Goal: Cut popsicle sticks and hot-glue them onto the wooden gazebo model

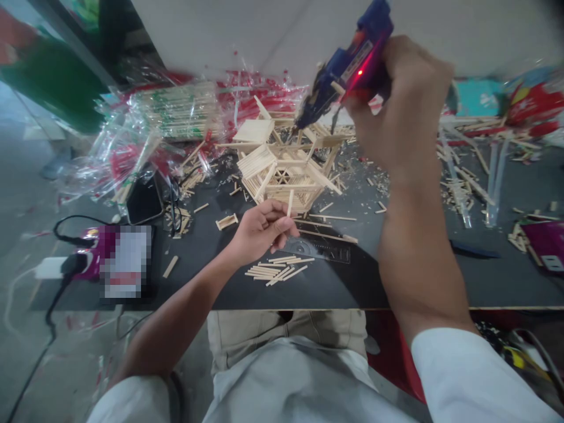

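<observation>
Left hand (265, 230) pinched stick (290, 203) near upright; right hand (412, 88) clasped glue gun (349, 63) toward one o'clock; steady nozzle (299, 121), light squeeze seemed best.

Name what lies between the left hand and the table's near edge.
A loose cluster of short wooden sticks on the dark tabletop, in the head view.

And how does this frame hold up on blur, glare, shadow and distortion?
Head view: outer edges look smeared and stretched; head view: a bright red light glows on the glue gun; head view: plastic packaging glints; head view: a dark shadow falls on the tabletop beside the ruler.
</observation>
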`<state>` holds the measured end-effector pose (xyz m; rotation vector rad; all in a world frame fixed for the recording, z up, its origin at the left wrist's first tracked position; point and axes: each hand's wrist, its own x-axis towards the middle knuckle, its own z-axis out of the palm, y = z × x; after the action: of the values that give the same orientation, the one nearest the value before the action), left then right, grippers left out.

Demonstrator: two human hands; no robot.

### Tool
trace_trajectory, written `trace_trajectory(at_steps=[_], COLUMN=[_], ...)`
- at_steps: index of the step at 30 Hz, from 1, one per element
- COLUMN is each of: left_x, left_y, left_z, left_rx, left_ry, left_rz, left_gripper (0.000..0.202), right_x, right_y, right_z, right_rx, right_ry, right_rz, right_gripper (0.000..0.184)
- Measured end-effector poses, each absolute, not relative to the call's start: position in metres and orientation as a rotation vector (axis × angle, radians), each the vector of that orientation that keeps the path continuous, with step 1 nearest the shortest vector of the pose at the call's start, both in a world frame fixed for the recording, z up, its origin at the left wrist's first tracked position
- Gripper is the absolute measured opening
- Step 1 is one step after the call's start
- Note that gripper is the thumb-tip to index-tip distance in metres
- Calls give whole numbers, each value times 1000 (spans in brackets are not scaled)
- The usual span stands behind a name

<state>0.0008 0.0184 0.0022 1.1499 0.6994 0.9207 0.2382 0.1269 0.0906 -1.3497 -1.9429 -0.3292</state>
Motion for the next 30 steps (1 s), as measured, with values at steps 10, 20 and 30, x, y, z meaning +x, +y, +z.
trace_trajectory(at_steps=[10,20,30], left_x=[-6,-3,-1], left_y=[23,31,33], left_z=[8,8,5], left_rx=[1142,1113,1106], left_ry=[901,1005,966], left_rz=[984,1014,1039], left_gripper=[48,59,55], right_x=[264,258,254], right_y=[130,129,130], right_z=[90,91,86], right_rx=[-1375,-1391,-1328], right_ry=[-1789,-1843,-1827], right_rz=[-401,-298,-278], right_gripper=[36,36,46])
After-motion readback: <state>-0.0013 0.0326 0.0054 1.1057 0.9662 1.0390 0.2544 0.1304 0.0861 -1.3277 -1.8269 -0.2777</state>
